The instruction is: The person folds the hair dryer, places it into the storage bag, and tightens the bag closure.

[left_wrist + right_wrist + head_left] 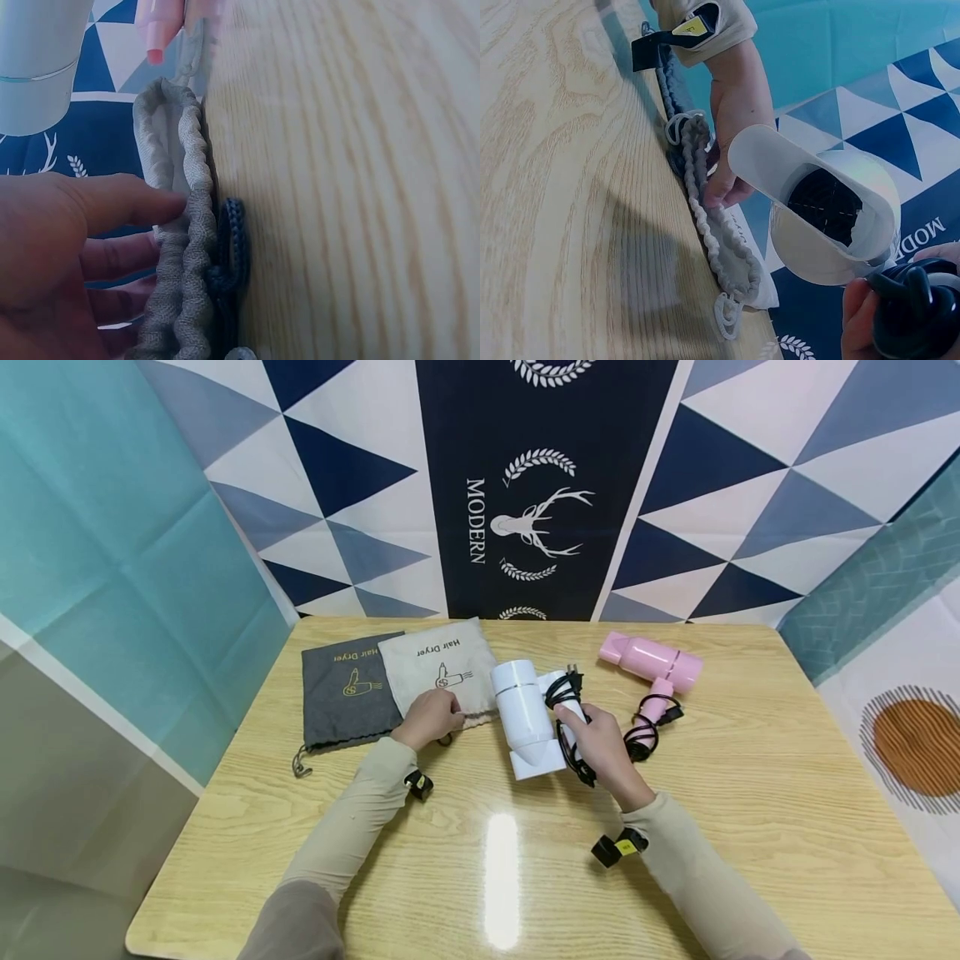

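My right hand point(600, 747) grips the handle of a white hair dryer point(525, 714), whose black cord point(911, 311) is wound around that handle. The dryer is held over the table, just right of a white drawstring pouch point(427, 652) printed "Hair Dryer". At the gathered mouth of this pouch, my left hand point(432, 718) pinches the upper edge. In the left wrist view the thumb point(127, 202) reaches into the parted opening, while the other fingers sit behind the cloth. The right wrist view looks into the dryer's flat nozzle point(772, 161).
Partly under the white pouch lies a dark grey pouch point(330, 693) with gold print and a drawstring at its corner. A pink hair dryer point(660, 662) with its cord wrapped lies at the back right of the wooden table point(712, 827). Patterned cloth point(375, 485) hangs behind.
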`<state>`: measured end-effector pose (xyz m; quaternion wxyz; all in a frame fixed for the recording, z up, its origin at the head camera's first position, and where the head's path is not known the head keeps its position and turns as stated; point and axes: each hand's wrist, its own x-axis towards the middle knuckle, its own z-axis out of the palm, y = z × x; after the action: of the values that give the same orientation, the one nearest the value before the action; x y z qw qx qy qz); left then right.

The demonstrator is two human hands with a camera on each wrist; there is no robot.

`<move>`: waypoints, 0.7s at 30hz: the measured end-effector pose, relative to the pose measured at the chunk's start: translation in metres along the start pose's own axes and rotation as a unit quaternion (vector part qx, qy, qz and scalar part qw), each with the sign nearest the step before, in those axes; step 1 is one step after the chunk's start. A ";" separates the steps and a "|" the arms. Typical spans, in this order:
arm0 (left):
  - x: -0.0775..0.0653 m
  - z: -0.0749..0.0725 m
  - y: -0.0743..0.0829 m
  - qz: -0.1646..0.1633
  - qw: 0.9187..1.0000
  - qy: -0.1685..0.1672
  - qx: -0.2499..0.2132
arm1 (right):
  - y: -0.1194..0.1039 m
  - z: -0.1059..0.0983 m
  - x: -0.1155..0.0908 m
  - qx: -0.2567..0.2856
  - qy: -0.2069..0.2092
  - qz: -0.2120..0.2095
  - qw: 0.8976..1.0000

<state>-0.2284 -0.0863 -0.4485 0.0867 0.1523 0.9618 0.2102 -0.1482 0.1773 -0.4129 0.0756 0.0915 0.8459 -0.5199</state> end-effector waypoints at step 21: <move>0.002 -0.005 0.001 -0.001 0.998 0.060 -0.028 | 0.002 0.001 0.000 0.002 -0.008 -0.002 1.000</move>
<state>-0.2312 -0.0866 -0.4438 0.0332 0.1357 0.9591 0.2462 -0.1480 0.1774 -0.4154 0.0814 0.0855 0.8443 -0.5227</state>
